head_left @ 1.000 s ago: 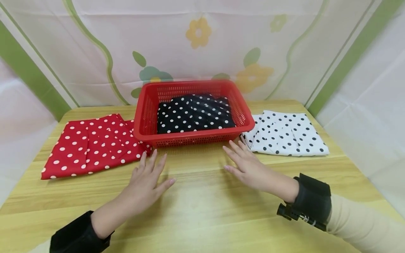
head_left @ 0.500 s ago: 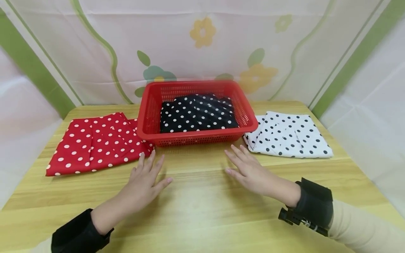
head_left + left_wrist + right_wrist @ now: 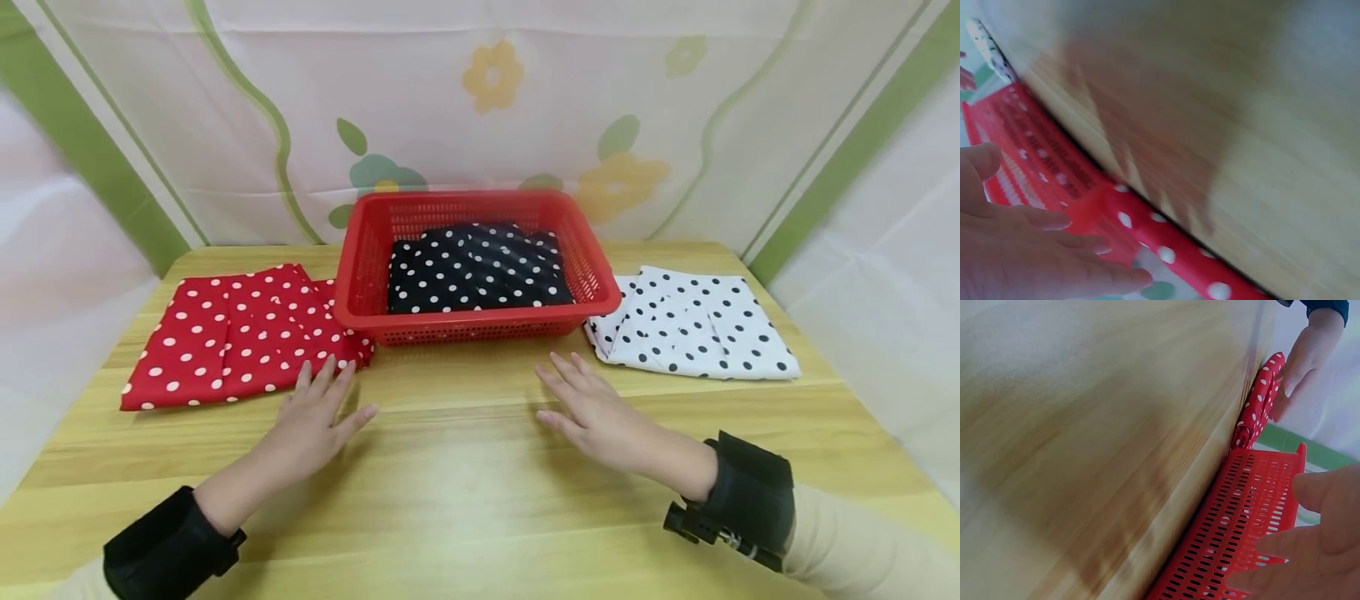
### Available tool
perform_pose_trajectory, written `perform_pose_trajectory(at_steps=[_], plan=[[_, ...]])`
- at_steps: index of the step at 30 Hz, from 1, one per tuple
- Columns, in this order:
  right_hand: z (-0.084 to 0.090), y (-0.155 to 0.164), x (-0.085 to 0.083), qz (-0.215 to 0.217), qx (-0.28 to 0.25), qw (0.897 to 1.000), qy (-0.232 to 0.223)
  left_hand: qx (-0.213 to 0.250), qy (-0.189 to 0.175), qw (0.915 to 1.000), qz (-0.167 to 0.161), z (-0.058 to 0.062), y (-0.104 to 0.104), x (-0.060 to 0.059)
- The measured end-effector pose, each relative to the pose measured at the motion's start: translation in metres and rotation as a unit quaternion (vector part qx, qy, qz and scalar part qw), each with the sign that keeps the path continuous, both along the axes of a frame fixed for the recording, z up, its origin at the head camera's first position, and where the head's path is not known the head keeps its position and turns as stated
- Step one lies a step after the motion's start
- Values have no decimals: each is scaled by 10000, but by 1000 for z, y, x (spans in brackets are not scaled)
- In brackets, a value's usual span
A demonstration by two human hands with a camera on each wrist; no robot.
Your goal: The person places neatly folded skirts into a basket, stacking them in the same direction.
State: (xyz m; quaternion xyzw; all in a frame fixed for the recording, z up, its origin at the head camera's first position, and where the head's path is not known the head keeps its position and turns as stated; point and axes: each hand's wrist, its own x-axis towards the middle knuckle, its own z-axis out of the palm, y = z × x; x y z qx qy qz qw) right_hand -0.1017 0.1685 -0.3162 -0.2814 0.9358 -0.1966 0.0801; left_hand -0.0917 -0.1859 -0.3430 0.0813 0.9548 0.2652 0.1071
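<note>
My left hand (image 3: 309, 429) hovers over the table with fingers spread, its fingertips near the front edge of a folded red cloth with white dots (image 3: 240, 337). Across from it, my right hand (image 3: 600, 417) is held with straight fingers, just short of a folded white cloth with black dots (image 3: 690, 325). Between and behind the hands stands a red plastic basket (image 3: 480, 321) with slotted walls. Inside lies a black cloth with white dots (image 3: 480, 271). Neither hand holds anything. In the right wrist view, the fingers (image 3: 1285, 550) stand apart from the basket wall (image 3: 1222, 519).
The wooden table (image 3: 465, 492) carries the basket at its back edge, and the basket slightly overlaps both folded cloths. A white flower-printed curtain (image 3: 420, 83) with green stripes closes off the back and sides. Each wrist wears a black strap (image 3: 750, 492).
My left hand has shifted left, toward the red cloth. My right hand has hardly moved. The head view has turned slightly left, so the basket and cloths appear further right.
</note>
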Motion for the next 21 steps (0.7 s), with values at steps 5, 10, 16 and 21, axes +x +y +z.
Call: perform_pose_trajectory(at_steps=[5, 10, 16, 21], plan=[[-1, 1, 1, -8, -16, 10000, 26, 75, 1, 9996, 288, -4, -26, -16], [-2, 1, 2, -22, 11, 10000, -19, -55, -222, 9983, 543, -1, -50, -30], [-3, 3, 2, -76, 0, 9999, -101, -316, -521, 9967, 535, 11, -64, -41], [-4, 5, 3, -135, 17, 9998, -117, -516, -578, 9947, 670, 13, -75, -51]])
